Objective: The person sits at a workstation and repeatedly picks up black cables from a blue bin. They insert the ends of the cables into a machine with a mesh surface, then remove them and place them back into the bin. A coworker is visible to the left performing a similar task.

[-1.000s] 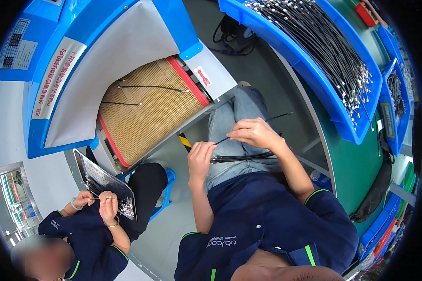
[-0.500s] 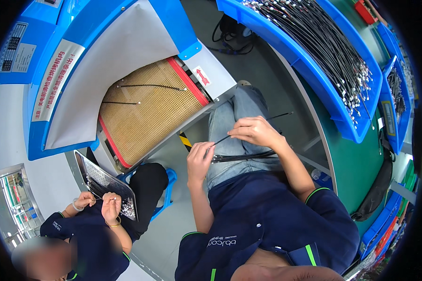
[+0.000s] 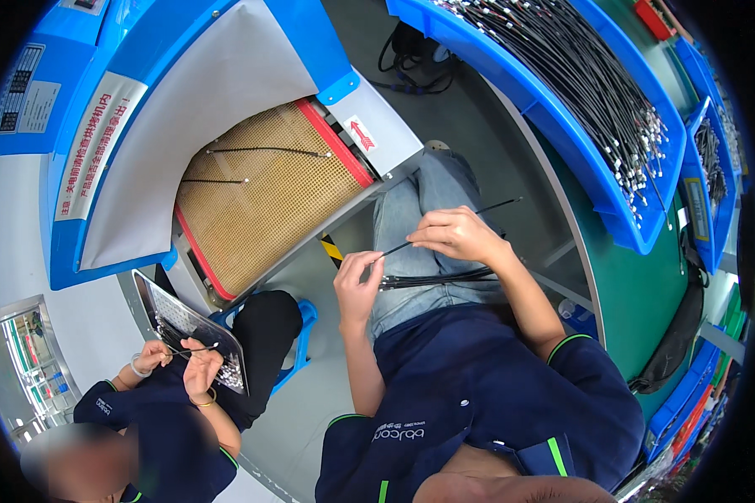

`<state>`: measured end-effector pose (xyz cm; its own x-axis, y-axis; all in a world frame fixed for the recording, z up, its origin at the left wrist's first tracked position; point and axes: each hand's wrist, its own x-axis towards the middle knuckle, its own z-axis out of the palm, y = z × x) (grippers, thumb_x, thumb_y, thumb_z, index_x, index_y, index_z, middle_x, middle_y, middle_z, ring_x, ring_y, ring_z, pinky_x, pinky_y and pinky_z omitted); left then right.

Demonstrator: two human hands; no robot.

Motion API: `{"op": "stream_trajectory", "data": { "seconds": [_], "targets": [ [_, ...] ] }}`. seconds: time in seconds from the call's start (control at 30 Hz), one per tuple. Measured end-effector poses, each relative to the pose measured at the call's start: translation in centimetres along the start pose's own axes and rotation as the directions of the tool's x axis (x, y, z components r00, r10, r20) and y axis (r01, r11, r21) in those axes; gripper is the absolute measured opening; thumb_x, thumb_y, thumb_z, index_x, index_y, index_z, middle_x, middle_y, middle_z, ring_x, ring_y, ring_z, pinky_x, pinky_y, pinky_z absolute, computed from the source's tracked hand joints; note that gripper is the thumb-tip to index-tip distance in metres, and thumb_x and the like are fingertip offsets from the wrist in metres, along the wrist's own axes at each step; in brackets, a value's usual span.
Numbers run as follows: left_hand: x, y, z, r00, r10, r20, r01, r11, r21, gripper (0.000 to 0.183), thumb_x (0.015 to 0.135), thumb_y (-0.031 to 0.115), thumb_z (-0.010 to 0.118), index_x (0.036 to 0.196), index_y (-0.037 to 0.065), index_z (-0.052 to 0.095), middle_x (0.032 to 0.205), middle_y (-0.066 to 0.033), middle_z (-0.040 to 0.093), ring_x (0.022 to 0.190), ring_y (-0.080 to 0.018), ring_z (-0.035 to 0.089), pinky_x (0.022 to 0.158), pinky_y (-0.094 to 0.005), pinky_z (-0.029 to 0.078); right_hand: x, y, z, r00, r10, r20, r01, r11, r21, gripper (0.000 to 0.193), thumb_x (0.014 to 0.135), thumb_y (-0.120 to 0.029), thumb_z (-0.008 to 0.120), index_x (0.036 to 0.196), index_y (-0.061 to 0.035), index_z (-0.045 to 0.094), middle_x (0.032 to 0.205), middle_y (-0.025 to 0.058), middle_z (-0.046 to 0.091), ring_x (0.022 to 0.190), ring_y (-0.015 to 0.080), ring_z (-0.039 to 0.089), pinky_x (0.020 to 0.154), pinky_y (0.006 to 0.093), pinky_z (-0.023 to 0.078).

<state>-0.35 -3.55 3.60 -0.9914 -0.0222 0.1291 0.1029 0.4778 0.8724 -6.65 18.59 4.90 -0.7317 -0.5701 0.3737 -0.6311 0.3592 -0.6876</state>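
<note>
The person sits with knees toward a mesh belt (image 3: pixel 268 201), working over the lap. The left hand (image 3: pixel 359 281) is pinched shut on the near end of a thin black cable (image 3: pixel 445 230), which runs up and to the right, past the right hand (image 3: pixel 457 235), its far end sticking out over the jeans (image 3: pixel 411 218). The right hand is curled closed round the cable's middle. Under both hands a bundle of black cables (image 3: pixel 436 278) lies across the thighs, held by nothing that I can make out.

Judging from this grip, the single cable is being drawn out and straightened. To do that well, the left pinch should stay firm at the tip while the right hand slides loosely along, so the cable does not kink. The bundle looks likely to roll off the lap, so the thighs should stay level.

Two cables (image 3: pixel 264 152) already lie on the belt, well apart from the hands. A long blue tray (image 3: pixel 612 210) of more cables (image 3: pixel 587 75) sits to the right. At lower left a co-worker's hands (image 3: pixel 180 360) hold a metal tray (image 3: pixel 172 323).
</note>
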Motion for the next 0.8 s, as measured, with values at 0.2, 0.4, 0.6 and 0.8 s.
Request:
{"op": "stream_trajectory", "data": {
  "seconds": [0.2, 0.4, 0.6, 0.8],
  "targets": [
    [0.4, 0.3, -0.1, 0.986, 0.163, 0.020, -0.164, 0.981, 0.105, 0.014, 0.073, -0.001, 0.070, 0.085, 0.003, 0.067, 0.083, -0.0077, 0.067, 0.077, -0.0229, 0.063, 0.068, -0.0323, 0.050, -0.1, 0.0, 0.0, 1.000, 0.007, 0.001, -0.007, 0.999, 0.033, 0.012, 0.077, -0.014, 0.070, 0.088, -0.0088, 0.071, 0.080, 0.0010, 0.062, 0.068, 0.0177, 0.063, 0.055, 0.0309, 0.049],
    [0.8, 0.6, -0.1, 0.975, 0.221, 0.035, -0.223, 0.968, 0.111, 0.014, 0.071, -0.002, 0.070, 0.084, 0.003, 0.067, 0.082, -0.0078, 0.067, 0.077, -0.0233, 0.063, 0.068, -0.0329, 0.050, 0.2, -0.2, -0.4, 1.000, 0.026, 0.008, -0.026, 0.999, 0.042, 0.010, 0.078, -0.012, 0.070, 0.087, -0.0082, 0.070, 0.078, 0.0019, 0.062, 0.067, 0.0194, 0.062, 0.056, 0.0316, 0.048],
    [0.7, 0.5, 0.0, 0.964, 0.264, 0.032, -0.266, 0.952, 0.148, 0.014, 0.071, -0.002, 0.070, 0.084, 0.003, 0.067, 0.082, -0.0078, 0.067, 0.075, -0.0229, 0.063, 0.066, -0.0324, 0.051, -0.1, -0.1, -0.1, 0.998, 0.059, -0.010, -0.058, 0.991, 0.124, 0.010, 0.078, -0.012, 0.070, 0.087, -0.0073, 0.070, 0.079, 0.0026, 0.063, 0.066, 0.0201, 0.062, 0.056, 0.0320, 0.048],
    [1.0, 1.4, -0.5, 0.972, 0.232, 0.026, -0.234, 0.965, 0.119, 0.014, 0.069, -0.002, 0.071, 0.080, 0.003, 0.066, 0.080, -0.0073, 0.067, 0.075, -0.0226, 0.064, 0.065, -0.0321, 0.051, -0.2, 0.0, -0.1, 0.997, 0.082, 0.008, -0.082, 0.988, 0.134, 0.010, 0.078, -0.013, 0.070, 0.086, -0.0069, 0.071, 0.079, 0.0030, 0.063, 0.068, 0.0194, 0.063, 0.058, 0.0311, 0.050]
  ]
}}
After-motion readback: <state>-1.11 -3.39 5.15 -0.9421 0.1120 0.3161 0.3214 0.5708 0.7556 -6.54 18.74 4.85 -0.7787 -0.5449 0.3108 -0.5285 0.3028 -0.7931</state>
